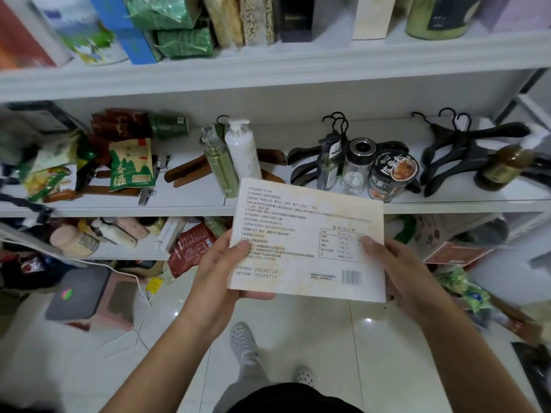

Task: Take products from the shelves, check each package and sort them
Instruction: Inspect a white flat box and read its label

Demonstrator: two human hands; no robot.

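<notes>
Cluttered white shelves (268, 208) stand behind; left hand (222, 271) and right hand (393, 269) grip the flat box (307, 242) by its side edges; it looks light and stiff.

package (307, 242) looked matt cream cardboard, printed | floor (298, 338) looked glossy smooth pale tile | shelf (268, 74) looked smooth white painted board | hangers (465, 143) looked black plastic, faintly shiny | jar (356, 172) was clear glass with shiny metal lid | pump bottle (243, 152) looked smooth white plastic | green packs (179, 28) looked crinkled glossy foil | stool (119, 304) looked matt pink plastic
</notes>
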